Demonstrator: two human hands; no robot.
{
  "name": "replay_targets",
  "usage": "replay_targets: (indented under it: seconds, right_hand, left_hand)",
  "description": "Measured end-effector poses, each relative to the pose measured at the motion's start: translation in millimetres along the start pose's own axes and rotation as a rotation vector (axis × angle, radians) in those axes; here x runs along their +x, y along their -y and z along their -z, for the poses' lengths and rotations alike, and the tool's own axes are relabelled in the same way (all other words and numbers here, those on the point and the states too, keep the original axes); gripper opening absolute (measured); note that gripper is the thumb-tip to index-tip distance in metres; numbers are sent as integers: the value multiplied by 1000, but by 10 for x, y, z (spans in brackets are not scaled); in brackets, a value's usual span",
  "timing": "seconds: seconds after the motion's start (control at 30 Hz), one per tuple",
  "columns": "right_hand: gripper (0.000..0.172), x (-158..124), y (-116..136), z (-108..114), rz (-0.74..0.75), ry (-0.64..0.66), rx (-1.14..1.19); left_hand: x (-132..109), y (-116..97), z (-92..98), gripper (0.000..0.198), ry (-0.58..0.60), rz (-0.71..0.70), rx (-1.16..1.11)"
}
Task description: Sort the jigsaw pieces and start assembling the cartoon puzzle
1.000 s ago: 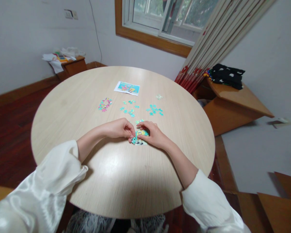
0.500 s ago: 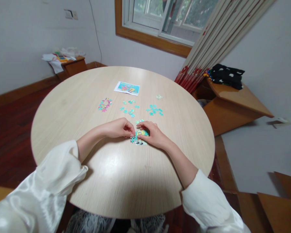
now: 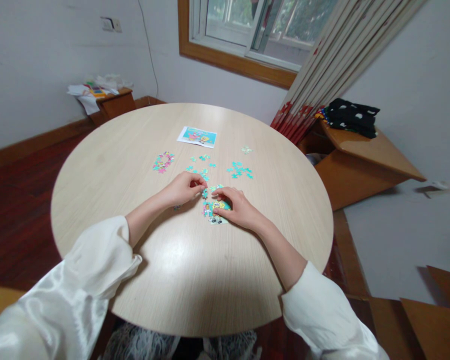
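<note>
My left hand [image 3: 185, 190] is closed in a pinch on a small teal jigsaw puzzle piece [image 3: 204, 193], tilted up at its fingertips. Just below that piece lies a partly joined puzzle section [image 3: 218, 218] with a yellow cartoon figure and pink and teal edges. My right hand [image 3: 238, 207] rests over this section's right side, thumb and fingers apart, the thumb touching it; part of the section is hidden under the hand. Another loose piece [image 3: 177, 207] shows under my left wrist.
Beyond my hands lie teal pieces [image 3: 240, 170], a pink pile [image 3: 163, 162], mixed pieces [image 3: 204, 158] and a few pale pieces [image 3: 246, 149]. A printed picture sheet [image 3: 197, 137] lies farther back on the round table [image 3: 172, 290]. A wooden stool [image 3: 363, 165] stands at the right.
My left hand has moved up and away from the joined section's left edge, carrying a teal piece. The section's pink left part now shows. My right hand has stayed in place.
</note>
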State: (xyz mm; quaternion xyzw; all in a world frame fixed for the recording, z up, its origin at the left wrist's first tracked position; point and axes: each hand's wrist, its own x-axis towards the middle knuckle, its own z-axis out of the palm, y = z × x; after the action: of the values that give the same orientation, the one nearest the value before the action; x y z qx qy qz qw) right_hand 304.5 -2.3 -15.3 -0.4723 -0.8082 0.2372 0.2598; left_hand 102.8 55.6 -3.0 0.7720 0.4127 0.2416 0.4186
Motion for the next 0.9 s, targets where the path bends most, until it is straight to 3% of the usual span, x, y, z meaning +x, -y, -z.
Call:
replay_targets:
  seconds: [0.9]
  right_hand:
    - [35, -1, 12, -2, -7, 1, 6]
  left_hand:
    - [6, -38, -67, 16, -8, -9, 142]
